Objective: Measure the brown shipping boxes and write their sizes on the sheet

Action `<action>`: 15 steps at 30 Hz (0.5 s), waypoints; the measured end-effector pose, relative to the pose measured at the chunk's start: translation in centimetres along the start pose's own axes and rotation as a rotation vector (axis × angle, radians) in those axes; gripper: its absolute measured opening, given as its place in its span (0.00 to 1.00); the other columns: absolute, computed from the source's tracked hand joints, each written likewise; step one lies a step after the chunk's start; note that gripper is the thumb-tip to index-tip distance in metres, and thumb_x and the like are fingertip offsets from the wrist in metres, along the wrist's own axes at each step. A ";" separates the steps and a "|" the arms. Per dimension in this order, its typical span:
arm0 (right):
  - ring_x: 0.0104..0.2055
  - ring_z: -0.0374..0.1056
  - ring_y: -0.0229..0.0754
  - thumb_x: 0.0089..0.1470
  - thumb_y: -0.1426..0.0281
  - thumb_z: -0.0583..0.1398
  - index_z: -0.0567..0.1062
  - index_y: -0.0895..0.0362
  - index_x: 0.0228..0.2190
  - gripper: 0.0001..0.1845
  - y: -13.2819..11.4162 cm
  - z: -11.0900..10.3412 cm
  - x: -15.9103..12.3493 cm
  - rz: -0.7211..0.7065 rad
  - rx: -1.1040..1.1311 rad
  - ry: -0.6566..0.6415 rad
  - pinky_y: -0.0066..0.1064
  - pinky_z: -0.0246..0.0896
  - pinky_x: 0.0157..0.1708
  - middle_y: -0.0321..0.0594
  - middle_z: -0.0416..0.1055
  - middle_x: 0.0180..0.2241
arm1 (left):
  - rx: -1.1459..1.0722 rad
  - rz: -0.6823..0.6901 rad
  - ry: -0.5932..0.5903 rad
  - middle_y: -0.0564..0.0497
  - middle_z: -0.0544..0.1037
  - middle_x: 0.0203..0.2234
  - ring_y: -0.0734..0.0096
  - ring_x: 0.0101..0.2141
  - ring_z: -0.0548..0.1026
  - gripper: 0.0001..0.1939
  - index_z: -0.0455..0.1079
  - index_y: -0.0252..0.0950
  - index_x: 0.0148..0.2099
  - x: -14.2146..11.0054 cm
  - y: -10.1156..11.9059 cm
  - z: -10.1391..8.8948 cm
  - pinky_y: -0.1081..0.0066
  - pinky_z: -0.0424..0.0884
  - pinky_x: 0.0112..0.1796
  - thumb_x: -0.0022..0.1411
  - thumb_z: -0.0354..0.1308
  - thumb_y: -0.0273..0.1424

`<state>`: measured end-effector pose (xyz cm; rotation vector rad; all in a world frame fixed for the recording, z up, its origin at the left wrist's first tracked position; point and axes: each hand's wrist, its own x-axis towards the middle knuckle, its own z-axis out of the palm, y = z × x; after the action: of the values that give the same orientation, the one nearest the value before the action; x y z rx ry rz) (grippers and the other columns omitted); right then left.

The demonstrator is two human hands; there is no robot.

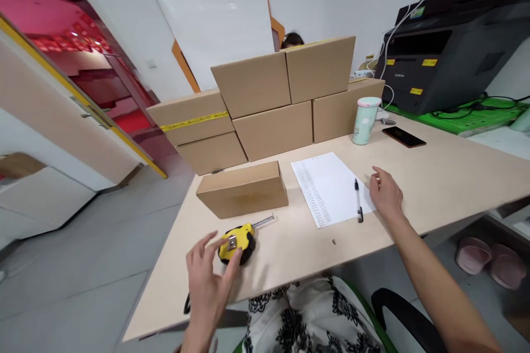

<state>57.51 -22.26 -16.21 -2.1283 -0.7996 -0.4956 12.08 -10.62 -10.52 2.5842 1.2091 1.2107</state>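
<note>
My left hand [209, 270] has its thumb and fingers spread apart around the near side of a yellow and black tape measure [240, 240]. The fingertips overlap its case in view; whether they press on it I cannot tell. A short length of blade [264, 221] sticks out to the right. My right hand [386, 193] rests on the table, loosely curled with the index finger out, and nothing shows in it. Beside it lie a printed sheet of paper [317, 185] and a black and clear pen [358, 201]. A cardboard box [244, 196] lies just beyond the tape measure.
Several stacked cardboard boxes [273, 129] stand across the back, one with a yellow measuring strip [196, 121]. A mint tumbler [365, 124] and a phone [403, 136] are at the right. A printer [439, 60] sits beyond. Behind the boxes, a person's head [292, 39] partly shows.
</note>
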 end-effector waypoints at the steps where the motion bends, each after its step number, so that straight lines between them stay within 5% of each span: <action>1: 0.37 0.70 0.50 0.58 0.68 0.50 0.73 0.59 0.50 0.22 -0.1 0.0 0.0 0.006 0.015 0.011 0.40 0.62 0.35 0.50 0.75 0.41 | 0.009 -0.071 -0.055 0.38 0.68 0.54 0.46 0.57 0.64 0.21 0.65 0.38 0.51 0.7 -0.9 -0.3 0.41 0.63 0.54 0.60 0.60 0.43; 4: 0.37 0.70 0.49 0.58 0.68 0.50 0.74 0.58 0.49 0.21 -0.2 -0.2 -0.2 0.027 0.046 0.044 0.40 0.63 0.36 0.51 0.75 0.41 | -0.062 -0.209 -0.274 0.35 0.58 0.62 0.43 0.63 0.57 0.41 0.55 0.34 0.63 2.1 -2.5 -0.2 0.43 0.60 0.58 0.53 0.62 0.48; 9: 0.42 0.69 0.53 0.59 0.68 0.51 0.73 0.59 0.49 0.20 -1.7 -1.2 -0.2 -0.004 0.067 0.150 0.44 0.64 0.42 0.53 0.74 0.43 | -0.159 -0.187 -0.628 0.38 0.61 0.62 0.49 0.61 0.61 0.47 0.51 0.35 0.67 3.0 -3.0 0.9 0.50 0.60 0.59 0.47 0.64 0.36; 12: 0.47 0.68 0.54 0.61 0.67 0.52 0.72 0.57 0.50 0.18 -6.0 -1.5 -0.8 -0.195 0.154 0.150 0.46 0.64 0.46 0.52 0.74 0.45 | -0.066 -0.134 -0.689 0.41 0.66 0.59 0.51 0.58 0.66 0.44 0.56 0.37 0.65 3.3 -2.8 1.1 0.54 0.65 0.56 0.43 0.62 0.30; 15: 0.51 0.67 0.52 0.62 0.71 0.52 0.71 0.51 0.51 0.17 -13.0 -1.2 -2.3 -0.478 0.363 0.017 0.46 0.63 0.50 0.48 0.74 0.45 | 0.056 -0.122 -0.665 0.45 0.72 0.51 0.54 0.50 0.72 0.41 0.59 0.40 0.64 3.2 -2.2 1.5 0.59 0.72 0.48 0.44 0.58 0.29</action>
<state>46.85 -17.75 -9.74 -1.5956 -1.2921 -0.5610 12.94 -6.53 -10.31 2.5623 1.2131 0.2421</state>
